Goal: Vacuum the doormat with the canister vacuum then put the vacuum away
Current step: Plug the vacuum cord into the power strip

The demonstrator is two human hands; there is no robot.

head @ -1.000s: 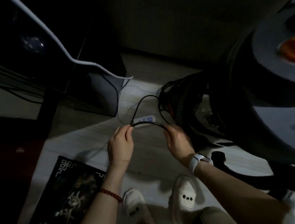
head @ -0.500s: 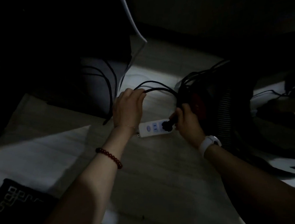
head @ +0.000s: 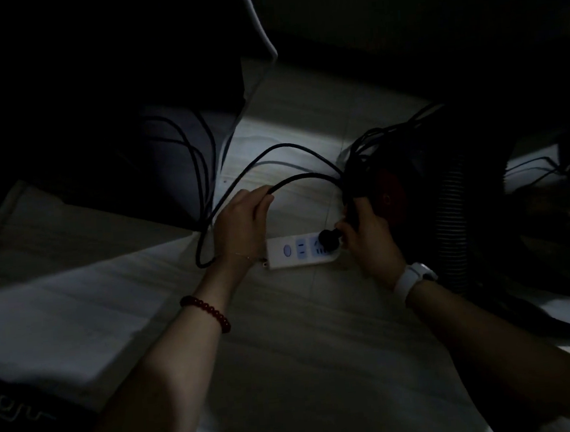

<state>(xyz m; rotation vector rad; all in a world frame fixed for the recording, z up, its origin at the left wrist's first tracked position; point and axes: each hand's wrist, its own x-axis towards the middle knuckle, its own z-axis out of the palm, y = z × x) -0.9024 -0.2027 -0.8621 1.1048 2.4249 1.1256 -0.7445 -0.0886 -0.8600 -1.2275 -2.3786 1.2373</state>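
In the dim head view a white power strip lies on the pale floor. My right hand grips the black plug, which sits at the strip's right socket. My left hand holds a loop of the black power cord just left of the strip. The cord runs to the dark canister vacuum with its ribbed hose on the right. A corner of the dark patterned doormat shows at the lower left.
Dark furniture fills the upper left, with several thin cables hanging down beside it. A white curved edge stands at the top centre. More dark cables trail at the far right.
I have leaned in towards the strip. My right hand went from holding the cord to gripping the plug at the strip's socket, and my left hand kept the cord loop.
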